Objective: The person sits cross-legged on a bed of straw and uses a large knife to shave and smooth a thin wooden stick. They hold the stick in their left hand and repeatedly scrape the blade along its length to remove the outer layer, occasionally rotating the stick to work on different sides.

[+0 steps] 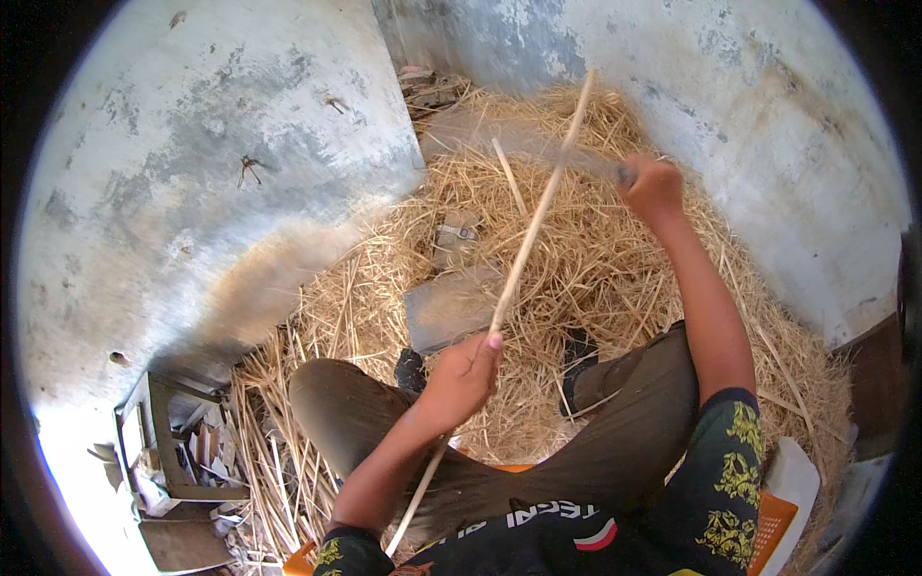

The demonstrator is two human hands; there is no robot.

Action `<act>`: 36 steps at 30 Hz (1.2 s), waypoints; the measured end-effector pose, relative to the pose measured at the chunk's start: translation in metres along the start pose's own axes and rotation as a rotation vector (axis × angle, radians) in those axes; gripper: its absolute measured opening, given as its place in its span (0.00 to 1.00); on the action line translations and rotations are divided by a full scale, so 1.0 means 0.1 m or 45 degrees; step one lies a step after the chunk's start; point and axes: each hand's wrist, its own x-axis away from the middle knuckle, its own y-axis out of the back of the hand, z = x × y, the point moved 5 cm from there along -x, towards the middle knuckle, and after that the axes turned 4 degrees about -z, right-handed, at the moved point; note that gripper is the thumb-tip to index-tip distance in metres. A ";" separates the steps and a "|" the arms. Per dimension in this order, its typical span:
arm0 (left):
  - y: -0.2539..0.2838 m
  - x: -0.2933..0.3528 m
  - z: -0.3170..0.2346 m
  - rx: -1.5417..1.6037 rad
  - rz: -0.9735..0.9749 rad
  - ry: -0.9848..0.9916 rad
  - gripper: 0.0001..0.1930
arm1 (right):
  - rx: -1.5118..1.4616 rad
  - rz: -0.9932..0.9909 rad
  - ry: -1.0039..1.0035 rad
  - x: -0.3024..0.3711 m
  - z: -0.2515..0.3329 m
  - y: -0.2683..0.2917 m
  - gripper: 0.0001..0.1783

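Observation:
My left hand (461,382) is closed around a long, pale wooden stick (531,235). The stick slants from beside my left forearm up to the far right, its far end raised above the straw. In my right hand (655,192), farther away, is the dark handle of a long-bladed knife (597,165). Its blade is smeared by motion, stretching leftward across the upper part of the stick. Whether blade and stick touch, I cannot tell. A shorter pale stick piece (509,176) stands out of the shavings left of the long stick.
Straw-like shavings (605,250) cover the floor around my feet. A flat grey slab (449,309) lies between my knees and the far pile. Thin sticks (279,470) are heaped at my left, beside a worn wooden frame (182,437). Stained walls (240,125) rise on both sides.

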 end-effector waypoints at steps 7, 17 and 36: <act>0.03 -0.24 0.21 0.161 -0.039 -0.037 0.19 | -0.358 -0.303 -1.362 0.22 -1.80 -0.23 0.19; -0.01 -0.35 -0.02 0.545 0.036 0.215 0.18 | -2.242 0.475 -1.019 0.21 -0.28 0.56 0.13; -0.02 -0.34 -0.12 0.651 0.140 0.198 0.17 | -3.183 1.141 -0.575 0.36 0.76 0.97 0.16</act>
